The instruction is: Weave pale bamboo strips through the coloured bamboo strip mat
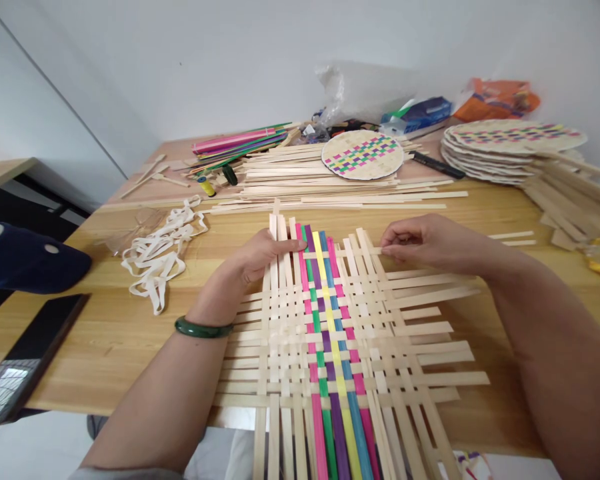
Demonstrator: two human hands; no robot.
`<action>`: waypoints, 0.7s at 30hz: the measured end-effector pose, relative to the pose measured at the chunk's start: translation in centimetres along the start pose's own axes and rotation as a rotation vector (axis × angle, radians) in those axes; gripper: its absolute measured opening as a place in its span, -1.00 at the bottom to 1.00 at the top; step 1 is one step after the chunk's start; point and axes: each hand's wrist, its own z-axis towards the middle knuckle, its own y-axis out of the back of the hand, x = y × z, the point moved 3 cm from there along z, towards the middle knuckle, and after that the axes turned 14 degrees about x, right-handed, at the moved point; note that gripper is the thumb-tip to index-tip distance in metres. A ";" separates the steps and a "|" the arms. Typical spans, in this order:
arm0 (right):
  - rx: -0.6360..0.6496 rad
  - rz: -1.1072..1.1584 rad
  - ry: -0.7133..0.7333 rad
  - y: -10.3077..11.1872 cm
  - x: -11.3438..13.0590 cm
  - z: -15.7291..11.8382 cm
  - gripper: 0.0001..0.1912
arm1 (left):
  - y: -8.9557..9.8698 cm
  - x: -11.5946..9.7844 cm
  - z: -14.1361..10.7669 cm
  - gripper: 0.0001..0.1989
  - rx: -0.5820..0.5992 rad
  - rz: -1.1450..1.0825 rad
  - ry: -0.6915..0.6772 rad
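In front of me on the table lies a half-woven mat (290,337) of pale flat strips, crossed by a lengthwise band of pink, green, purple, yellow and blue strips (333,360). My left hand (260,257) grips the far left part of the mat, thumb laid across the upright strips and fingers hidden beneath. My right hand (415,240) pinches the right end of a pale crosswise strip (347,253), which passes among the upright strips near the mat's far end. Loose strip ends stick out on both sides. A dark green bangle (203,328) circles my left wrist.
Behind the mat lie many pale strips (280,177), a round woven piece (363,155) and coloured strips (240,143). A stack of round woven pieces (510,153) stands at right. White ribbon (167,250), a yellow spool (207,187), a phone-like black slab (33,357) and a dark cap (30,257) are left.
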 end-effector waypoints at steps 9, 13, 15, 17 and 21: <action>0.063 0.046 -0.020 -0.6 0.2 0.3 -0.67 | 0.9 0.0 0.5 -0.81 0.091 -0.052 0.017; 0.073 0.064 -0.024 -0.7 0.0 0.4 -0.66 | 1.3 0.0 0.4 -0.80 0.136 -0.057 0.012; 0.076 0.065 -0.028 -0.8 0.1 0.4 -0.65 | 1.3 0.0 0.4 -0.82 0.135 -0.064 0.017; 0.082 0.064 -0.035 -0.8 0.1 0.4 -0.63 | 1.1 -0.1 0.2 -0.84 0.133 -0.083 0.010; 0.087 0.074 -0.046 -0.8 0.2 0.4 -0.63 | 0.5 -0.3 0.1 -0.82 0.132 -0.101 -0.013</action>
